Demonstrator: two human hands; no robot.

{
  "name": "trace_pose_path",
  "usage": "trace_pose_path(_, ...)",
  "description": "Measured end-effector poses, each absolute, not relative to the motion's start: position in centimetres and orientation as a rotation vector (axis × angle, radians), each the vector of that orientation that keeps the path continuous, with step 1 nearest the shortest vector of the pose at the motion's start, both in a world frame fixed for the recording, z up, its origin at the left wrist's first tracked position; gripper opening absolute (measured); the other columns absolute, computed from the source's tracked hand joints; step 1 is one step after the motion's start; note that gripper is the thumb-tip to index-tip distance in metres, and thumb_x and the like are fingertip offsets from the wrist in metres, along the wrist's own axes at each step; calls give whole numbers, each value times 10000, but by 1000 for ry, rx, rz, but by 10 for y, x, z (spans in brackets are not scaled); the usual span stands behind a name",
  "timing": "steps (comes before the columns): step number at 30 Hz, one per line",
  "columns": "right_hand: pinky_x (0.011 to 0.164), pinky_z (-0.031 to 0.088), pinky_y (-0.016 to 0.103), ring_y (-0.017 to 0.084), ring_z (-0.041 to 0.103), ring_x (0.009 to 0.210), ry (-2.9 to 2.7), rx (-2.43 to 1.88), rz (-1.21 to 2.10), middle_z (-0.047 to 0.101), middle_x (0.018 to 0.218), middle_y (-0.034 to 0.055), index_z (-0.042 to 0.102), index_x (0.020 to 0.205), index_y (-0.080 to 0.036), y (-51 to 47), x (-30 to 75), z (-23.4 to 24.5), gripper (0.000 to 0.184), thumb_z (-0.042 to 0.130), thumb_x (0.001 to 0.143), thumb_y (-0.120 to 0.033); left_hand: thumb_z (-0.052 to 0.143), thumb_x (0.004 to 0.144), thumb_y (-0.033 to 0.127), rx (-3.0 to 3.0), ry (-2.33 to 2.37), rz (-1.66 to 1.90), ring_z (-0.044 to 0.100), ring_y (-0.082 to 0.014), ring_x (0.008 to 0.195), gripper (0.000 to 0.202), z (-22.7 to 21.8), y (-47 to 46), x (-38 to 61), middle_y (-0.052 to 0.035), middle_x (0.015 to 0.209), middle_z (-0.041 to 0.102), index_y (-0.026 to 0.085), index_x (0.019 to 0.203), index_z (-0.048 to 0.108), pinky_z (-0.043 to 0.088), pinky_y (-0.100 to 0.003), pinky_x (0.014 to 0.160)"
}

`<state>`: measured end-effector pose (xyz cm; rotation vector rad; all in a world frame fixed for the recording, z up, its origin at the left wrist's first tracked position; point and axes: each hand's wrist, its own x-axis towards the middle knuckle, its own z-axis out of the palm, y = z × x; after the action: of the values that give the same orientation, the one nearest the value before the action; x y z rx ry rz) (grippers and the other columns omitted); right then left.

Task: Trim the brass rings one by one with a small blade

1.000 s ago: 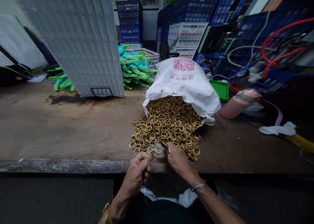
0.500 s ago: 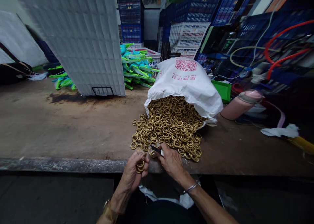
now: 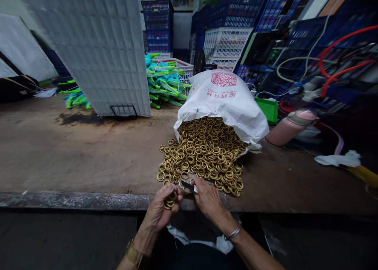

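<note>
A white sack [image 3: 227, 100] lies on its side on the worn workbench [image 3: 73, 159], spilling a heap of brass rings [image 3: 203, 151] toward me. My left hand [image 3: 161, 209] is closed at the bench's front edge, pinching a few brass rings [image 3: 169, 201] between thumb and fingers. My right hand [image 3: 208, 199] is closed round a small dark pointed tool [image 3: 187, 185] with a pale handle, its tip aimed left at the rings in my left hand. A bangle sits on my right wrist, a watch on my left.
A tall white panel [image 3: 100, 45] stands on the bench at the back left, beside a pile of green and blue plastic parts [image 3: 163, 82]. A pink flask [image 3: 291, 126], a green box [image 3: 268, 108], hoses and stacked blue and white crates [image 3: 227, 41] fill the right and rear.
Both hands drew left from the heap's edge and my left hand now holds a few rings. The tool's tip has swung left toward them.
</note>
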<state>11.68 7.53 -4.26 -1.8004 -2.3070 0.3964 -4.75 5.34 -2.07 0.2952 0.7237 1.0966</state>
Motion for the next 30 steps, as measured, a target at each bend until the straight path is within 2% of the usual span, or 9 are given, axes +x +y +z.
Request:
trace_pose_path(5,682,347,265,179,550,833,-2289,-1852,379,582,975,69,517,1007,-196,76,115,-42,305,375,758,-90,719,626,316,207,743,1068,454,-54,458,322,-24,53,-46,51,572,483,167,678,439,273,-122,344)
trace_pose_path(9,677,354,265,176,544,799,-2224,-1799,442,589,918,72,530,952,-172,80,116,-36,289,371,733,-71,718,632,324,257,795,1063,441,-42,437,332,-22,52,-45,53,590,492,172,688,428,274,-117,329)
trace_pose_path(13,612,353,235,137,506,666,-2045,-1579,739,571,730,20,523,808,-192,81,117,-22,149,375,809,-201,710,642,287,358,850,1041,478,-49,476,302,-22,54,-39,32,648,529,158,816,500,321,-119,348)
trace_pose_path(16,573,348,220,116,459,603,-1874,-1412,997,523,647,-11,487,710,-191,80,115,-11,207,374,832,-314,689,656,314,469,912,1070,492,-62,484,339,-25,55,-31,25,642,538,146,898,521,348,-132,354)
trace_pose_path(20,587,353,220,105,433,604,-1684,-1284,1254,486,635,-29,474,678,-183,77,116,-5,218,431,793,-362,629,704,384,627,987,1097,456,-59,435,381,-29,54,-23,40,600,525,155,985,513,332,-139,335)
trace_pose_path(26,517,311,207,79,347,512,-1595,-1323,1361,386,545,-68,473,670,-184,73,121,-11,199,473,767,-358,602,707,434,710,1045,1050,368,-32,372,295,-25,51,-21,70,529,467,162,772,508,269,-135,333)
trace_pose_path(30,481,294,203,72,335,464,-1553,-1345,1371,387,514,-76,478,709,-191,70,120,-18,220,435,794,-390,587,699,459,826,1168,1047,330,-38,357,300,-18,47,-18,87,461,414,170,711,505,256,-151,348)
